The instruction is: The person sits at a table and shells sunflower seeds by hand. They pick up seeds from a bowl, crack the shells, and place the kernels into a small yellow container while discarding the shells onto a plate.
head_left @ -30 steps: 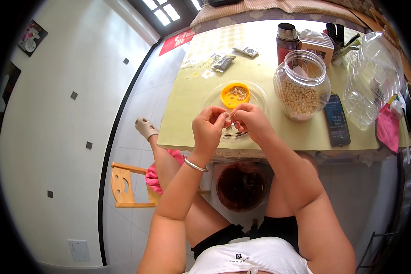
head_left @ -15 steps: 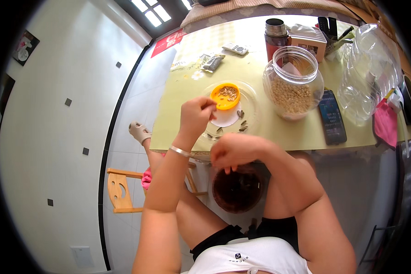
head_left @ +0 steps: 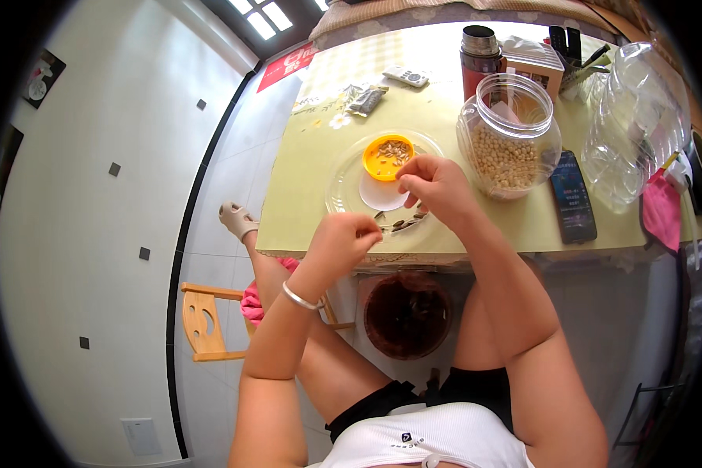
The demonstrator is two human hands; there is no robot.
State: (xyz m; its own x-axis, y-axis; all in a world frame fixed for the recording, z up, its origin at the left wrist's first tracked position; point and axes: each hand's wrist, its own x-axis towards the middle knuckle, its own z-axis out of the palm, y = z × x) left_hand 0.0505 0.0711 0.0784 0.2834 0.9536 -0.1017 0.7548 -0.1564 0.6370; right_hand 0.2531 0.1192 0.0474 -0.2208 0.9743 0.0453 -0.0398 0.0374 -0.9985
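A clear plate [head_left: 338,173] on the table bears a small yellow dish [head_left: 377,173] with shelled kernels [head_left: 395,150] in it. A white round piece [head_left: 377,195] lies just nearer to me. Dark striped sunflower seeds [head_left: 402,225] are scattered along the plate's near side. Over its near left edge is my left hand [head_left: 342,246], thumb and fingers pinched together; whatever they hold is too small to make out. My right hand [head_left: 438,189] is above the plate's right part, beside the dish, fingertips closed in a pinch whose contents I cannot see.
Between my knees stands a dark round bin [head_left: 407,318] with bits inside. To the right are a clear jar of tan pellets [head_left: 507,160], a phone [head_left: 574,199], a thermos [head_left: 480,66] and a large clear plastic container [head_left: 628,129]. A remote [head_left: 405,76] and a small packet [head_left: 366,101] lie farther back.
My right hand has risen from above the bin to the plate, beside the dish. My left hand has drawn back from the dish to the plate's near edge.
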